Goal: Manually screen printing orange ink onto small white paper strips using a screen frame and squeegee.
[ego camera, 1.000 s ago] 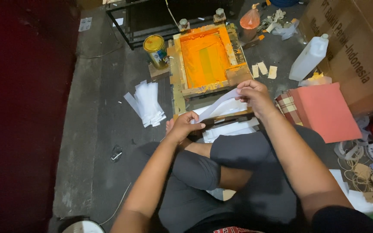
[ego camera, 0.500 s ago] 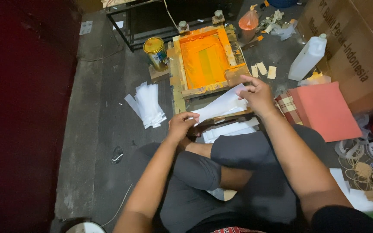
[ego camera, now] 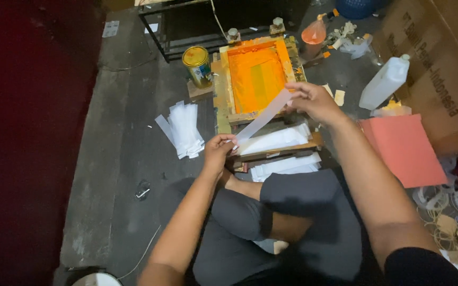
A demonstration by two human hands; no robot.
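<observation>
Strip of thin white paper (ego camera: 263,115) is held at both ends, stretched diagonally just in front of the orange screen frame (ego camera: 255,77). I judge it very light, limp and easy to crease or tear; it sags little only because it is pulled taut. Best hold, in my judgement: pinch at the two short ends, as now.

Left hand (ego camera: 218,153) pinches the lower end, fingers closed on it, near the front left corner of the frame. Right hand (ego camera: 314,100) pinches the upper end at the frame's right side, forearm reaching forward over the knee.

Stack of white strips (ego camera: 276,140) lies on a board directly in front of the frame. More strips (ego camera: 184,130) lie on the floor left of the frame.
</observation>
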